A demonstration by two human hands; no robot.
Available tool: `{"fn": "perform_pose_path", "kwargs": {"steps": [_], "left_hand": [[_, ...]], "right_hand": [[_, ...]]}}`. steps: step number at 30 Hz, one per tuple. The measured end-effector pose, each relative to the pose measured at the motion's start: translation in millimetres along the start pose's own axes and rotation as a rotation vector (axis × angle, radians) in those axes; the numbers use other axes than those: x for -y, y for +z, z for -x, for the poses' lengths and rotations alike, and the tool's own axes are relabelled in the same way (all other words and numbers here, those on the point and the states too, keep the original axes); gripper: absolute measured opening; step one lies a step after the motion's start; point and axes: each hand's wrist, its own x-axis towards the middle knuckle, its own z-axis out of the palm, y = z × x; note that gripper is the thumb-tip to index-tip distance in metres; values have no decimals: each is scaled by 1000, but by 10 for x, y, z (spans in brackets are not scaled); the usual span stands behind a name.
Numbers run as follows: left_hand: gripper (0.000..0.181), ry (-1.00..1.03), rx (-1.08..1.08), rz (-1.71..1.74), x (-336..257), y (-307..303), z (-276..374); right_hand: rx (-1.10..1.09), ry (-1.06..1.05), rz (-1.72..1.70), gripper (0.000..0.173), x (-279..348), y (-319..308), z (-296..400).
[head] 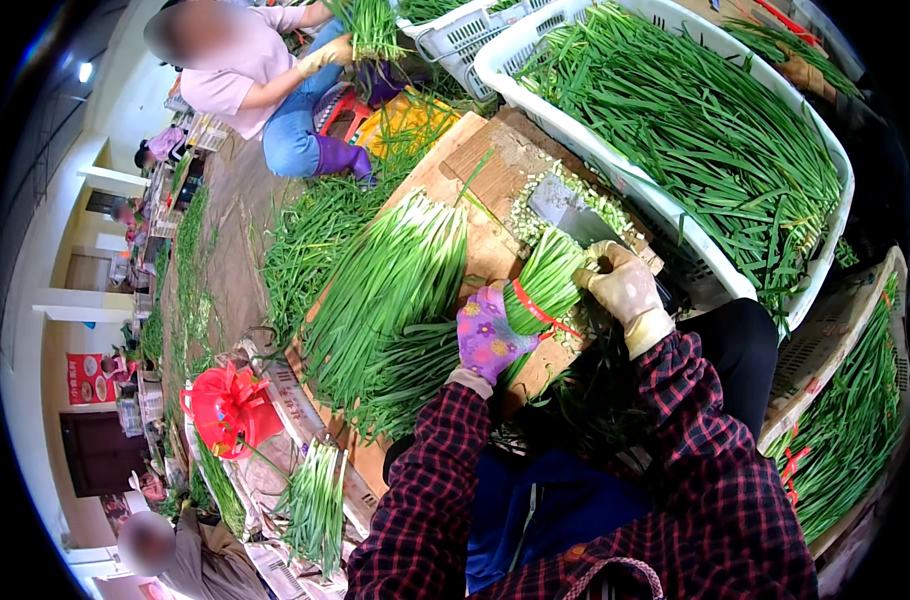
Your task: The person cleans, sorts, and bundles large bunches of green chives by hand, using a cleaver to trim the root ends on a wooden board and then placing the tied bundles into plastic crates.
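Observation:
My left hand (494, 334), in a purple flowered glove, grips a bundle of garlic chives (546, 283) with a red tie (528, 301) around it. My right hand (621, 285), in a pale work glove, is at the stem end of that bundle, fingers bent; whether it grips a stem or the knife's hidden handle I cannot tell. A wide knife blade (564, 208) lies beyond the bundle among chopped stem ends (526, 225). Left of the bundle, a large loose pile of chives (402, 277) covers part of the wooden board (492, 251).
A white plastic crate (612, 161) full of chives stands at the upper right, another crate (815, 375) at the lower right. A red container with ties (234, 412) sits at the left. A co-worker (237, 79) holds chives at the upper left; a co-worker's gloved hand (800, 71) is at the upper right.

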Motion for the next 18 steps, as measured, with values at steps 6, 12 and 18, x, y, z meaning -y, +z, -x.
{"fn": "perform_pose_path", "kwargs": {"steps": [6,12,18], "left_hand": [[83,-21,8,-14,12,-23,18],[84,31,-22,-78,-4,21,-6],[87,-2,-30,-58,-16,-52,29]], "right_hand": [[-101,-299,328,27,45,-19,52],[71,191,-885,17,-359,240,-1],[-68,261,-1263,18,-287,138,72]]}}
